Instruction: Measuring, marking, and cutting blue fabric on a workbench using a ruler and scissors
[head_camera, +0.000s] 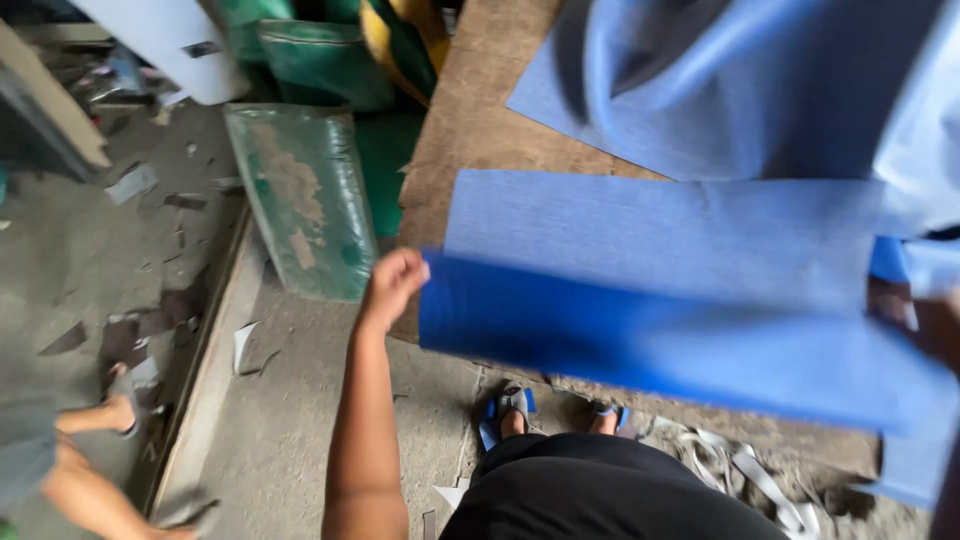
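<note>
A long blue sheet of fabric (650, 290) hangs folded in front of me, over a brown board table (480, 110). My left hand (392, 285) grips the sheet's left edge with closed fingers. My right hand (925, 320) is at the frame's right edge, mostly hidden behind the blue fabric, and seems to hold its other end. More blue fabric (740, 80) lies spread on the table behind it. My feet in blue sandals (510, 410) stand below on the concrete floor.
Green padded cushions (300, 195) lean against the table's left side. Scraps litter the grey floor (130, 250). Another person's leg and foot (90, 420) are at lower left. White straps (750, 470) lie under the table edge.
</note>
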